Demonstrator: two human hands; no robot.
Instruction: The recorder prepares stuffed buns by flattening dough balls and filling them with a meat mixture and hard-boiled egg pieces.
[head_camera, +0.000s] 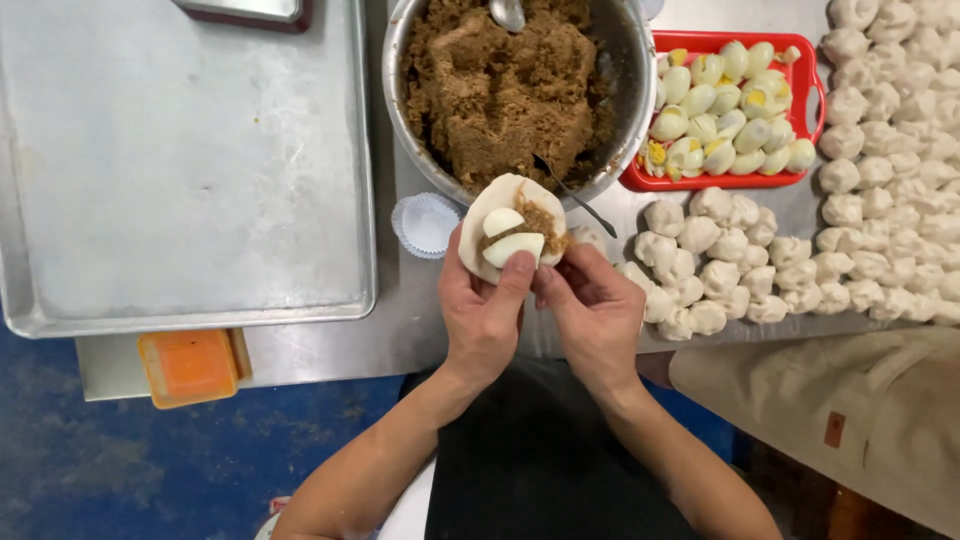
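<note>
My left hand (482, 312) cups a flat round of white dough (482, 222), its thumb pressing on the near edge. On the dough lie brown minced filling (540, 218) and two pieces of boiled egg (510, 240). My right hand (596, 308) pinches the dough's right edge with thumb and fingers. Both hands hover just in front of a big metal bowl (625, 110) of brown filling (495, 90).
A red tray (812, 100) of halved boiled eggs stands right of the bowl. Several dough balls (715, 260) cover the table at right. A large empty metal baking tray (180, 160) lies left, paper liners (428, 222) beside it. A spoon (575, 195) leans on the bowl. An orange container (190, 366) sits below the table edge.
</note>
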